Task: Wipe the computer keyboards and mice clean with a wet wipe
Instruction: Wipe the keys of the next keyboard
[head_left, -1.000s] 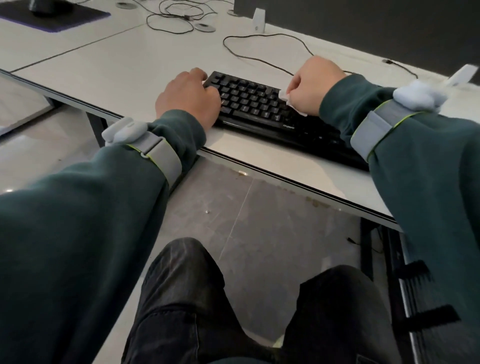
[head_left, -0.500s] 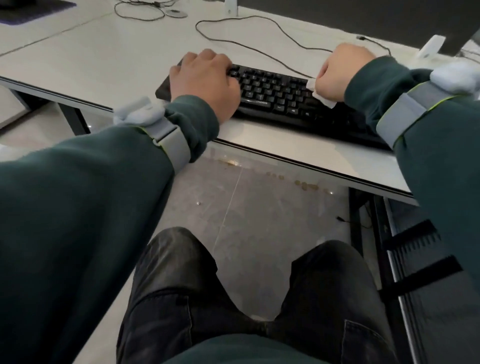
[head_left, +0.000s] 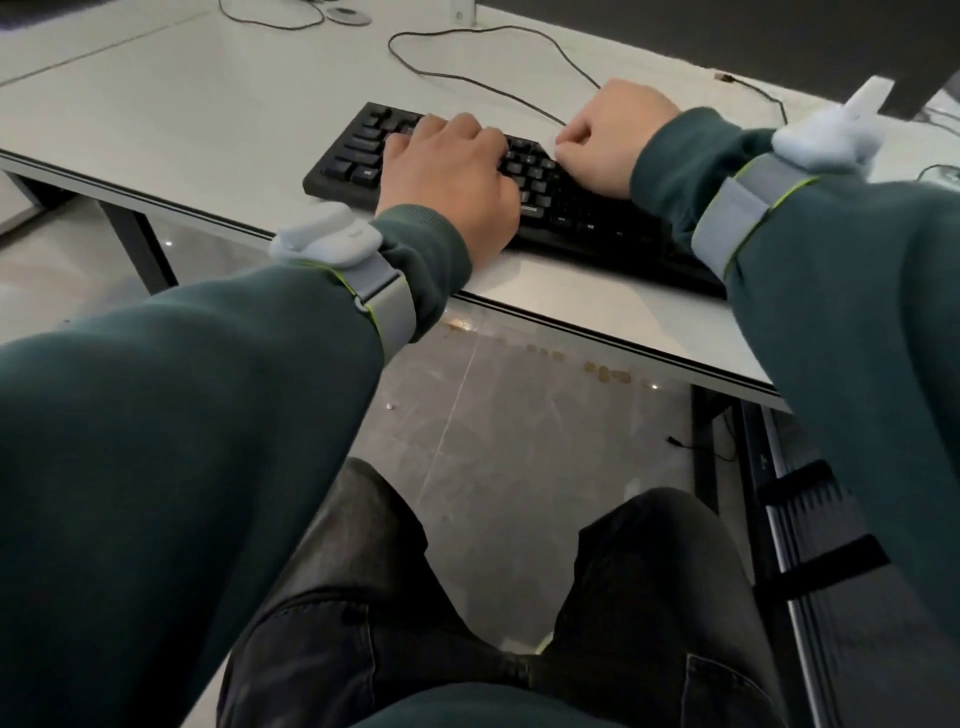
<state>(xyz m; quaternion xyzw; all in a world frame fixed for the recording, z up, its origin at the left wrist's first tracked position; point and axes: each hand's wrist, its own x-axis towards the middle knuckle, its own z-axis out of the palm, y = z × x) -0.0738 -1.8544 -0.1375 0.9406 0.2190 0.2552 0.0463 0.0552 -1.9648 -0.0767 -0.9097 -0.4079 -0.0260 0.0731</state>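
Black keyboard (head_left: 353, 156) lies on the white tabletop (head_left: 182, 109) in the head view, close to the tabletop's near edge. The left hand (head_left: 449, 176) rests palm-down on the keyboard's left half, its fingers bent loosely over the keys and holding nothing. The right hand (head_left: 615, 137) sits over the keyboard's middle, toward its far edge, with its fingers clenched round a white wet wipe (head_left: 551, 149). Only a small corner of the wipe shows at the fingertips, against the keys. The keyboard's right end is hidden under the right sleeve (head_left: 831, 260). A thin dark cable (head_left: 483, 83) loops on the tabletop behind the keyboard. In front of the keyboard, past the tabletop's edge, are a grey tiled floor (head_left: 519, 441) and knees (head_left: 363, 519) in dark trousers.
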